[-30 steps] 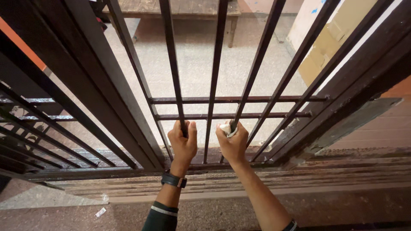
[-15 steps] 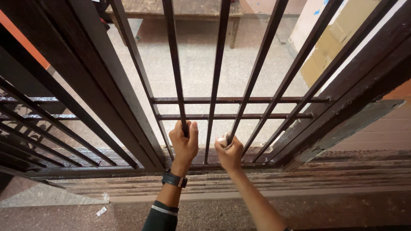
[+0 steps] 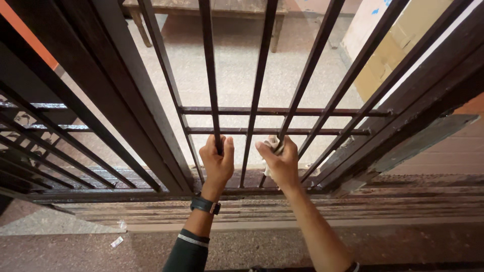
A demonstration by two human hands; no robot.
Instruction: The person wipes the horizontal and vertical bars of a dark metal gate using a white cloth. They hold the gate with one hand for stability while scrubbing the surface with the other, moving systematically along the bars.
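Left hand point(image 3: 217, 160): wrapping shut around one upright bar point(image 3: 210, 75) of the dark metal gate point(image 3: 282, 112), just under the lower crossbar.
Right hand point(image 3: 278, 162): closing on a white cloth point(image 3: 274, 144), pressing it against the neighbouring bar point(image 3: 307, 75).
Cloth: bunched, mostly hidden by fingers; possibly hanging below the palm.
Bars: long axis running upward, leaning away from the camera.
Wrist: black watch point(image 3: 204, 205) sitting on the left arm.

A pale crumpled cloth point(image 3: 273, 145), seemingly wrapped around a dark upright gate bar point(image 3: 295, 105), sits near its lower end.
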